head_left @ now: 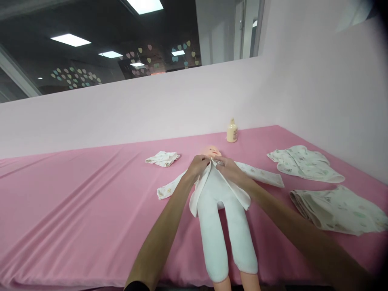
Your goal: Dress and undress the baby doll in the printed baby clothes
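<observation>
A baby doll [221, 218] lies on its back on the pink table cover [75, 194], head away from me, legs in white trousers. A small white patterned jacket [260, 174] is spread open under it, sleeves out to both sides. My left hand [198, 165] is closed on the jacket's left front edge at the doll's chest. My right hand [230, 167] pinches the right front edge just below the doll's chin. Both hands almost meet at the collar.
A folded small white cloth [162, 158] lies left of the doll's head. A cream bottle [232, 131] stands behind the head by the pink wall. Two patterned baby garments, one [304, 163] and another [339, 210], lie at the right.
</observation>
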`<action>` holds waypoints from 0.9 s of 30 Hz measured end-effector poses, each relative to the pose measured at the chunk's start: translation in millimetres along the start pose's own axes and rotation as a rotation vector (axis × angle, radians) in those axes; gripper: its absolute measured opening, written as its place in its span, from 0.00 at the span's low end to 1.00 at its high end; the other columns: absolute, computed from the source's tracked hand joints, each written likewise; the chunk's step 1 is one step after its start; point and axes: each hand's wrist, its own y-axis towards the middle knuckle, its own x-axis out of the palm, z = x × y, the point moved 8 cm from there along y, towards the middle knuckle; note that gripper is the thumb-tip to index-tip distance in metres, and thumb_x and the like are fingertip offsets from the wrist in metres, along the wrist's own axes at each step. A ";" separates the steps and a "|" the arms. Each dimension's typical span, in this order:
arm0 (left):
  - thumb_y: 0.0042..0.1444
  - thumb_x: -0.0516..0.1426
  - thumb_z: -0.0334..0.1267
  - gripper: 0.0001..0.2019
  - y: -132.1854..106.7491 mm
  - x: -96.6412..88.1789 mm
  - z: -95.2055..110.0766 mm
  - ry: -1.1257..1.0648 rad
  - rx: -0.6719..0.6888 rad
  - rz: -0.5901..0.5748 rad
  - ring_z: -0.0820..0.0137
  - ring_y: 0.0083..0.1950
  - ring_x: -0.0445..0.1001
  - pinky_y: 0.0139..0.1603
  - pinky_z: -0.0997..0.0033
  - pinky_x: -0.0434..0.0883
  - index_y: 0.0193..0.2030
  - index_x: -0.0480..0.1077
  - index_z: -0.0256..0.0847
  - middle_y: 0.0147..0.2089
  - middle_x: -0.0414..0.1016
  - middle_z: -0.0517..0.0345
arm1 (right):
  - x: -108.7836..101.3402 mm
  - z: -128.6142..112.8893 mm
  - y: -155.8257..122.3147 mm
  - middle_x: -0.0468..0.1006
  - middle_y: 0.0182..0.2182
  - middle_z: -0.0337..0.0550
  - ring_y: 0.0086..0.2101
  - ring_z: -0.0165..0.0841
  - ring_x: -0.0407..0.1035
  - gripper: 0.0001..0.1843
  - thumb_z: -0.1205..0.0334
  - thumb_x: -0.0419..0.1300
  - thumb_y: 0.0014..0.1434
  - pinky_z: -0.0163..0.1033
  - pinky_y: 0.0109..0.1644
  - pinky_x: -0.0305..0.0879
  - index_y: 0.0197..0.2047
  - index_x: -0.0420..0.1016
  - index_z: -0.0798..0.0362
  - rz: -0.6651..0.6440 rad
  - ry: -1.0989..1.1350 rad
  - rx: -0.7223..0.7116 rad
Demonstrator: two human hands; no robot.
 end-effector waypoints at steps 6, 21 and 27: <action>0.52 0.57 0.49 0.14 -43.2 -7.9 26.4 0.600 0.084 -0.082 0.72 0.30 0.60 0.28 0.72 0.53 0.34 0.62 0.40 0.31 0.66 0.61 | -20.7 -7.8 -4.8 0.73 0.52 0.51 0.49 0.44 0.68 0.20 0.54 0.60 0.54 0.41 0.44 0.63 0.49 0.71 0.53 -0.095 -0.505 0.077; 0.59 0.46 0.37 0.06 -53.7 -3.5 24.6 0.750 0.212 0.083 0.67 0.34 0.65 0.33 0.69 0.55 0.32 0.60 0.41 0.35 0.72 0.57 | -4.9 -15.9 -7.5 0.73 0.32 0.36 0.32 0.30 0.64 0.03 0.63 0.57 0.55 0.35 0.31 0.55 0.33 0.66 0.51 -0.273 -0.383 -0.036; 0.60 0.48 0.38 0.06 -58.0 -4.8 24.4 0.695 0.233 0.145 0.66 0.39 0.69 0.35 0.69 0.58 0.38 0.64 0.42 0.39 0.74 0.56 | 7.8 -20.8 -18.7 0.74 0.34 0.36 0.31 0.30 0.65 0.03 0.65 0.55 0.57 0.34 0.31 0.56 0.37 0.67 0.49 -0.390 -0.410 -0.115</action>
